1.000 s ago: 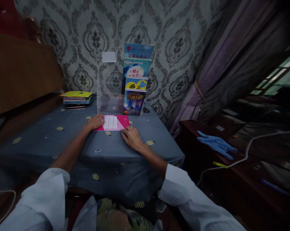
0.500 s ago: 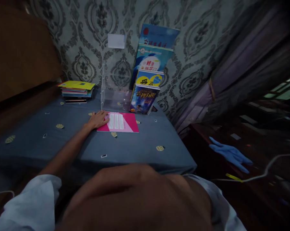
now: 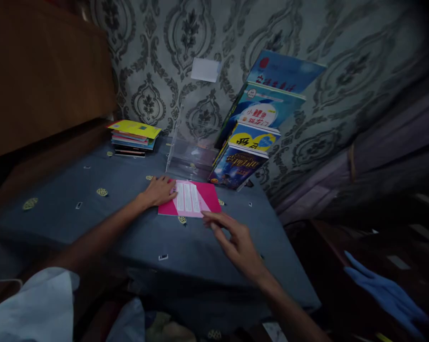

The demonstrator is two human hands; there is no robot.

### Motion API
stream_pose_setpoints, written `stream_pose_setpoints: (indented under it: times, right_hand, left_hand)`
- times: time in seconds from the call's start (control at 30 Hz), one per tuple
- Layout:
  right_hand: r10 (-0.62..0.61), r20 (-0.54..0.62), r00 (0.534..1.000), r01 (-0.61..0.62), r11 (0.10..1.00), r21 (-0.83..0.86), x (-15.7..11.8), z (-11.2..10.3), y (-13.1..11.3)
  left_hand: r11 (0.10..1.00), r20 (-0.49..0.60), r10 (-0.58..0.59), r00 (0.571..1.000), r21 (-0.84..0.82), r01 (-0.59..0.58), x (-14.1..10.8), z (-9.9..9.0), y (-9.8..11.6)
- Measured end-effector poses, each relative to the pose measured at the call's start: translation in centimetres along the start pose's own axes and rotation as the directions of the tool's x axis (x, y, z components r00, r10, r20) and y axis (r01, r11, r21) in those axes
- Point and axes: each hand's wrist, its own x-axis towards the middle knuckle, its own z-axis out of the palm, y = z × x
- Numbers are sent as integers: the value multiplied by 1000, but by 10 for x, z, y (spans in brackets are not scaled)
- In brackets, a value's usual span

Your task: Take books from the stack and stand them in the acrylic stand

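A thin pink book (image 3: pixel 209 192) with white text panels lies flat on the grey-blue tablecloth (image 3: pixel 128 232). My left hand (image 3: pixel 160 191) rests on its left part, fingers stretched out over the cover. Close to the book's lower right corner is my right hand (image 3: pixel 235 237), its fingers apart and holding nothing; whether the fingertips touch the cover I cannot tell. Behind the book stands a clear acrylic rack (image 3: pixel 196 159). In its right side several books stand in steps, with a dark blue book (image 3: pixel 237 166) in front and a yellow-and-blue book (image 3: pixel 257 137) behind it.
A stack of books with a yellow one (image 3: pixel 136 128) on top sits at the back left. A white card (image 3: pixel 205 70) is at the rack's upper edge. To the right, a blue glove (image 3: pixel 385 292) lies on a dark surface beside a purple curtain (image 3: pixel 328 185).
My right arm, earlier a blur close to the camera, now reaches over the table to the pink book's corner. My left hand stays on the book. The view has shifted and tilted.
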Motion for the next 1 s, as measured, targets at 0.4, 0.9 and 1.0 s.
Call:
stream_pose_setpoints:
  times: [0.4, 0.9, 1.0]
  right_hand:
    - [23, 13, 1000, -20, 974, -224, 38, 15, 112]
    - [-42, 81, 996, 50, 994, -97, 77, 9, 143]
    - [-40, 50, 998, 42, 999, -26, 76, 7, 147]
  left_hand:
    - [994, 115, 105, 988, -38, -102, -31, 6, 53]
    - [965, -95, 234, 968, -95, -243, 67, 56, 38]
    - [927, -96, 341, 935, -133, -352, 86, 59, 42]
